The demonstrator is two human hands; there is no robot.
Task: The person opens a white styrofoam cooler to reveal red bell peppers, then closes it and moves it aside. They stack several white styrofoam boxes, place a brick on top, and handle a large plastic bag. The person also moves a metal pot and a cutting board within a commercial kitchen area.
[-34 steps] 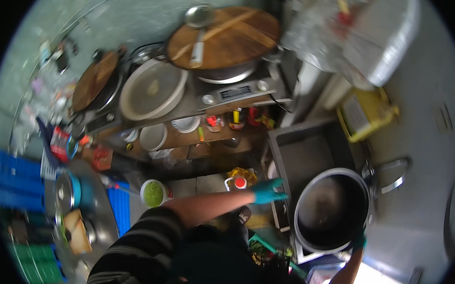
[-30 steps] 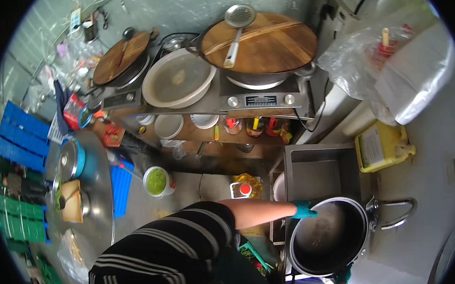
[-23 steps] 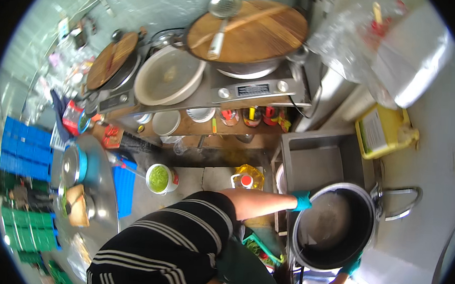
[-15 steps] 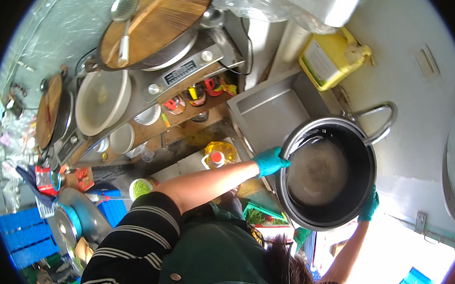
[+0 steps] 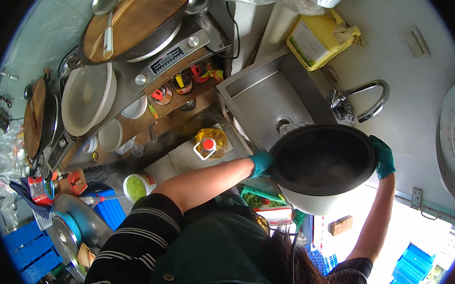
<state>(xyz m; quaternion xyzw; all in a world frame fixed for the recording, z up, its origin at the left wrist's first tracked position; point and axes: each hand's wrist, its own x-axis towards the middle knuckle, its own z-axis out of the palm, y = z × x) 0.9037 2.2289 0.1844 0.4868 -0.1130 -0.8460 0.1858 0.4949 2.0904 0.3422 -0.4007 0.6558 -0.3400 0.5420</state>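
Note:
A big round pot (image 5: 322,162), dark inside with a pale grey outer wall, is tipped away from me at the near side of the steel sink (image 5: 265,94). In its left side is the grip of my left hand (image 5: 261,164), in a teal glove, closed at the rim. On the opposite side my right hand (image 5: 382,157), gloved alike, clasps the pot, its fingers partly hidden. Clear water (image 5: 295,128) shows past the far rim, by the sink drain (image 5: 282,122). The depth of the pot is in shadow, so its contents cannot be made out.
A curved tap (image 5: 370,94) juts over the sink's right side. Behind stands a yellow jug (image 5: 319,40). At left, a wooden-lidded wok (image 5: 136,17) carries a skimmer (image 5: 108,7). Low down are an oil bottle (image 5: 210,144) and a tub of chopped greens (image 5: 136,187).
The pot has tipped away from me, and the cloudy liquid seen inside it is out of sight. Water now shows at the sink. Both hands have kept their hold.

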